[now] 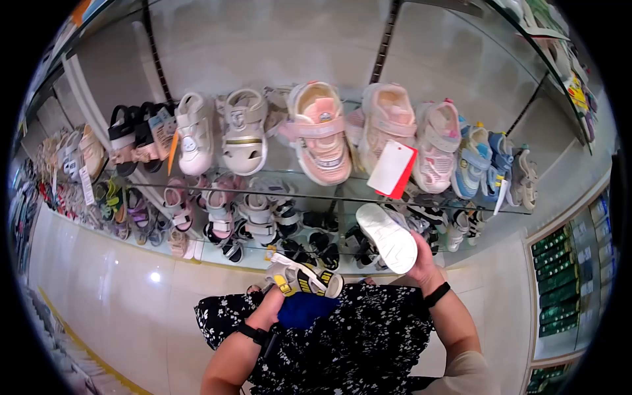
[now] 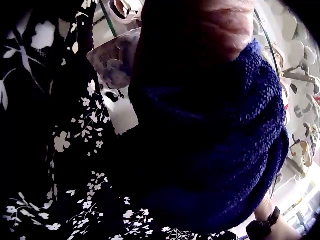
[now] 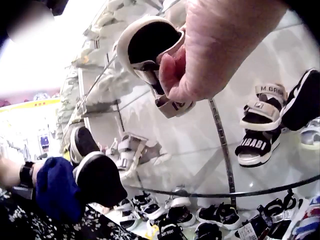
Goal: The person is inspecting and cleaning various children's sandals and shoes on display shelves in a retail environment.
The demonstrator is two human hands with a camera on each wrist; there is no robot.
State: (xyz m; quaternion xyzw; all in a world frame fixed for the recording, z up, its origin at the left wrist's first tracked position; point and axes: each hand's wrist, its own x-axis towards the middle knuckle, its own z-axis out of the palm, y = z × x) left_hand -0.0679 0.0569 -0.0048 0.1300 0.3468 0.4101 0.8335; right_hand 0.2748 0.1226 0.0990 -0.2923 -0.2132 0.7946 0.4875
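Note:
In the head view my right hand point(image 1: 424, 264) grips a child's sandal by its heel end, with the white sole point(image 1: 387, 238) facing up towards me. Seen from the right wrist, the fingers of that hand point(image 3: 212, 55) pinch the straps of this beige sandal point(image 3: 122, 50), which has a black footbed. Low in front of the body, my left hand point(image 1: 268, 308) holds a beige, yellow and black sandal point(image 1: 306, 280). A dark blue fluffy cloth point(image 2: 240, 135) hangs from the same hand and hides most of its fingers.
A glass shelf point(image 1: 276, 183) at chest height carries a row of children's shoes, among them a pink sneaker point(image 1: 322, 138) with a strap. A red and white tag point(image 1: 393, 169) hangs over its edge. Lower shelves hold several sandals point(image 1: 260, 217). Green boxes point(image 1: 553, 280) stand at right.

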